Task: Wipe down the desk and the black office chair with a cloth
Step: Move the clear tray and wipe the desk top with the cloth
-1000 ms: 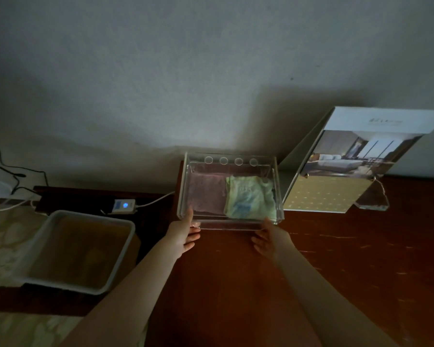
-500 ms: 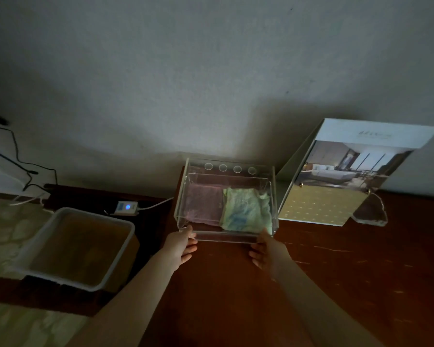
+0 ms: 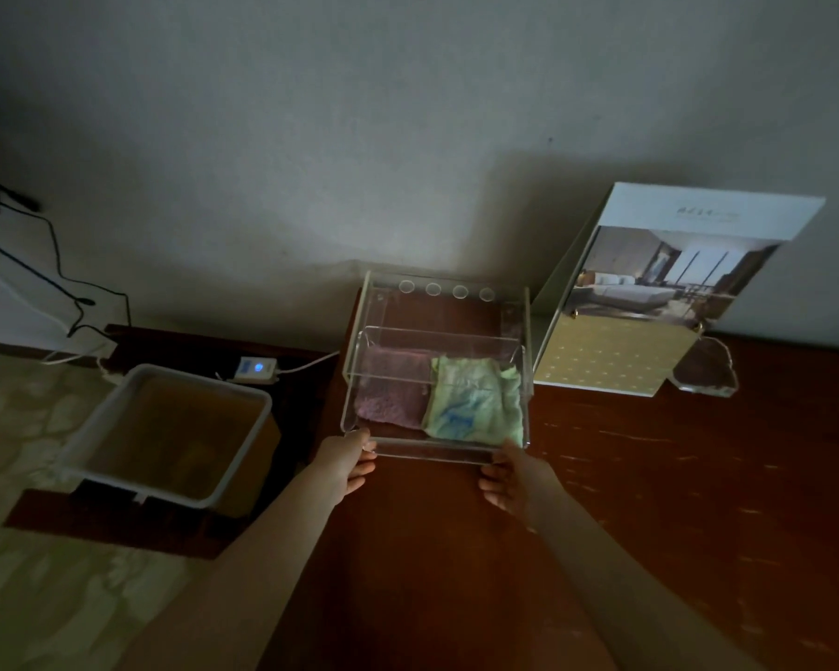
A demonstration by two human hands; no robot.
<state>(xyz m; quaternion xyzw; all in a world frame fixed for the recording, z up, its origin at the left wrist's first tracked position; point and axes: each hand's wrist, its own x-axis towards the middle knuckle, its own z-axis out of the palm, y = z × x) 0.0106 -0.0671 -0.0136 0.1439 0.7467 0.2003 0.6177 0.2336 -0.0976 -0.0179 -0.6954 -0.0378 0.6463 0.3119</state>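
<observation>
In the head view, your left hand (image 3: 345,464) and right hand (image 3: 517,481) each pinch the front edge of a clear acrylic drawer (image 3: 432,452), thumbs on top, fingers (image 3: 362,474) curled beneath. The drawer sits partly out of its clear case (image 3: 444,290) at the back of the reddish wooden tabletop (image 3: 650,501). Inside lie a fuzzy pink cloth (image 3: 391,389) and, touching it on the right, a crumpled green cloth (image 3: 475,401). The heading on the leaning printed board (image 3: 650,283) is too blurred to read
</observation>
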